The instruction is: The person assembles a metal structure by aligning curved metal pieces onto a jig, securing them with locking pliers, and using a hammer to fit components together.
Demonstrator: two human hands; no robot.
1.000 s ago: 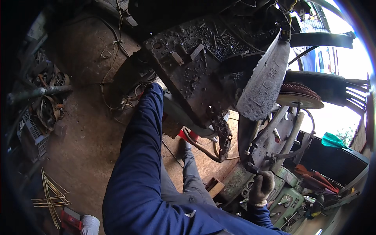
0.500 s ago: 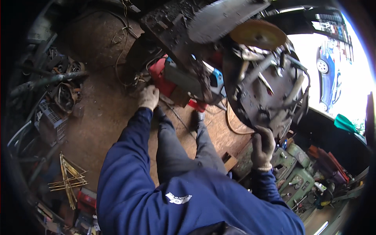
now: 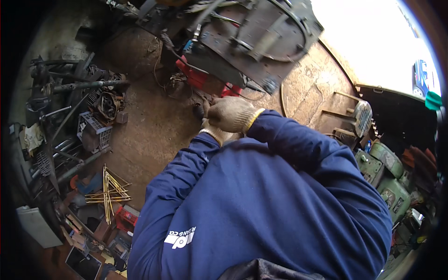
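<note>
Machine (image 3: 266,39) sits ahead and rightward, nearer our right hand (image 3: 231,114), lapped over our left hand (image 3: 213,128), whether grasping anything we can't tell.

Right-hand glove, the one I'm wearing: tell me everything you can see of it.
The right-hand glove looks knitted, in dull beige, with a yellow band at the cuff next to your dark blue sleeve. Worn with its back toward the camera and pointing toward the picture's left, it overlaps the left-hand glove in this view, seemingly touching it. Whether it grips anything is hidden.
</note>
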